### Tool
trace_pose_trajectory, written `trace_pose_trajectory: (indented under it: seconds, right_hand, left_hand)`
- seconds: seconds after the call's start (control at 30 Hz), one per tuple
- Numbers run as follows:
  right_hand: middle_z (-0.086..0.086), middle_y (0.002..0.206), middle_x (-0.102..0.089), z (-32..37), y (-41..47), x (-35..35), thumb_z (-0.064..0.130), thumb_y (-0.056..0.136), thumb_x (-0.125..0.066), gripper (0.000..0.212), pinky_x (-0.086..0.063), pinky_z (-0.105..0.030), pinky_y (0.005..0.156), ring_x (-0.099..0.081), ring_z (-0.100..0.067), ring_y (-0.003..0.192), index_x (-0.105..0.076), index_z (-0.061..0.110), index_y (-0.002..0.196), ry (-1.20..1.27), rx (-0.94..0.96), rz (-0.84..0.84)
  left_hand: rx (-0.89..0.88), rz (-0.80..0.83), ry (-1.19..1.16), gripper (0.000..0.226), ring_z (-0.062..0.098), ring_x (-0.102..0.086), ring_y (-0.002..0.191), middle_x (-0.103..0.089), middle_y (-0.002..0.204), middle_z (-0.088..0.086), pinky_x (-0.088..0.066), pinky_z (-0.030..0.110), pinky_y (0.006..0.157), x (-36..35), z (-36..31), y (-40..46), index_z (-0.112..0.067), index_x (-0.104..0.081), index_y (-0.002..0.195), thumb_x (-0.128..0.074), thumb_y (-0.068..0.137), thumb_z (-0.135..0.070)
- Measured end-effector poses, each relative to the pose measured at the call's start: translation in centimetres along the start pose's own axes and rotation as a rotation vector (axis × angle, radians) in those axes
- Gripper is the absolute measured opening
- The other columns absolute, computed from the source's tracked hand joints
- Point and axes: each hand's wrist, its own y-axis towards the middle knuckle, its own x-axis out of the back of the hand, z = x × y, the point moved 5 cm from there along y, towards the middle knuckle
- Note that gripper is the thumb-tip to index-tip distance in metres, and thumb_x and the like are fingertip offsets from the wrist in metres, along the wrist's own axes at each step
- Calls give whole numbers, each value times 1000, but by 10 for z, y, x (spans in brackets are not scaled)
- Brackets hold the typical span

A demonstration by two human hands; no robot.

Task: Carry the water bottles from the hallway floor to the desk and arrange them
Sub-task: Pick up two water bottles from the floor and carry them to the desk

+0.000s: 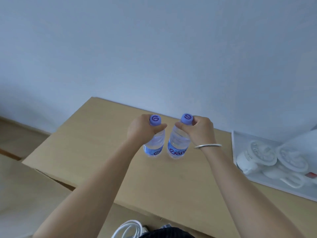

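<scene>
Two clear water bottles with purple caps and blue labels are over the light wooden desk (96, 134), close together near its back edge. My left hand (142, 129) grips the neck of the left bottle (155, 145). My right hand (200, 129), with a silver bracelet on the wrist, grips the neck of the right bottle (178, 145). Both bottles are upright, slightly tilted. Whether their bases touch the desk top I cannot tell.
A white tray (240, 140) with white cups and a white kettle stands on the desk at the right. A pale wall runs behind the desk. Wooden floor shows at the left. A white cable (127, 229) lies below the desk's front edge.
</scene>
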Motion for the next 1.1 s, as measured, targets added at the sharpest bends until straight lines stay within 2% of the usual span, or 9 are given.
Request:
trace_pose_trajectory:
  seconds: [0.07,0.17,0.23,0.43,0.6,0.67,0.83,1.0,1.1]
  right_hand:
    - [-19,62,-57,1,16,-6,36,67,-78,41,-35,-29,57,-43,-19,59,-64,-3,71,10,-18,-21]
    - [-22,72,-65,1,40,-13,34,67,-77,38,-39,-29,59,-47,-18,61,-66,-2,74,17,-44,-76]
    - [-20,71,-65,2,53,-16,33,67,-77,36,-39,-28,59,-47,-18,60,-66,-1,72,15,-53,-105]
    - [1,48,-43,-4,86,-25,32,66,-77,35,-32,-26,52,-37,-17,54,-59,2,62,-34,-92,-143]
    - [-4,53,-42,-8,107,-33,33,67,-78,41,-32,-28,55,-34,-18,57,-56,-1,63,-59,-97,-148]
    - [-4,53,-42,-9,114,-34,33,67,-78,41,-32,-28,55,-33,-18,57,-55,-1,62,-56,-97,-168]
    - [3,45,-36,-14,121,-35,32,67,-78,46,-29,-27,49,-30,-13,47,-39,16,49,-57,-133,-275]
    - [7,53,-43,-17,118,-36,33,68,-76,39,-32,-24,50,-40,-13,54,-42,17,58,-79,-123,-300]
    - [3,72,-55,-15,113,-38,36,72,-74,31,-36,-26,63,-50,-19,71,-52,14,76,-71,-123,-235]
  left_hand:
    - [-13,39,11,42,17,-36,56,-40,57,-1,-30,31,56,-3,4,23,-16,-39,61,-70,75,-41]
    - [-48,95,-9,47,19,-32,58,-33,54,-2,-28,32,58,-12,5,57,-19,-31,56,-71,75,-36]
    - [-61,104,-4,50,19,-30,57,-30,52,-4,-27,32,57,-17,4,75,-20,-28,54,-71,74,-35]
    - [-69,123,50,53,15,-27,50,-28,47,-8,-24,26,51,-23,-4,125,-20,-25,52,-70,72,-39]
    - [-43,126,80,51,16,-31,50,-33,50,-5,-27,26,51,-30,-9,153,-19,-29,53,-70,74,-40]
    - [-3,76,79,51,15,-32,47,-34,48,-6,-25,24,48,-33,-9,161,-19,-30,52,-70,74,-42]
    - [72,8,98,49,12,-37,45,-39,47,-6,-25,23,46,-41,-9,166,-18,-37,50,-69,71,-48]
    - [76,-34,83,39,11,-43,51,-47,53,-7,-29,23,48,-44,-8,162,-19,-44,56,-64,73,-48]
    - [63,-8,44,34,14,-49,61,-53,63,-8,-31,23,50,-45,-6,157,-22,-48,66,-66,73,-51]
